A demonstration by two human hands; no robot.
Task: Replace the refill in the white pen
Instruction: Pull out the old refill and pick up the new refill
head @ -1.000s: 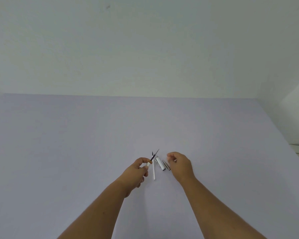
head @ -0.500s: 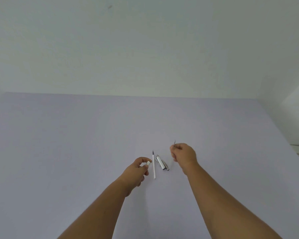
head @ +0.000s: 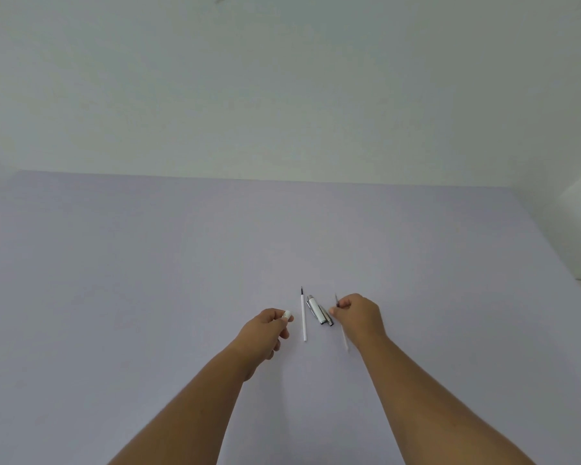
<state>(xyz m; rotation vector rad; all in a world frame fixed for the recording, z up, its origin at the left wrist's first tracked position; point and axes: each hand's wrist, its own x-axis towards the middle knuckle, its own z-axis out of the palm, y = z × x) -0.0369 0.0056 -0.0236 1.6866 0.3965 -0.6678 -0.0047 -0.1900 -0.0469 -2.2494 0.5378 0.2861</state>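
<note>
White refill (head: 304,317) lies between both closed hands

There is 1 view only, from a camera worn on the person's head, so no 2nd view shares the scene. It looks forward and down across a pale lavender table (head: 148,297) toward a white wall (head: 282,78), whose meeting line crosses the upper middle of the frame. Both forearms enter from the bottom edge, and the wide angle leaves the left hand (head: 265,330) and right hand (head: 358,315) small, just below centre.
</note>
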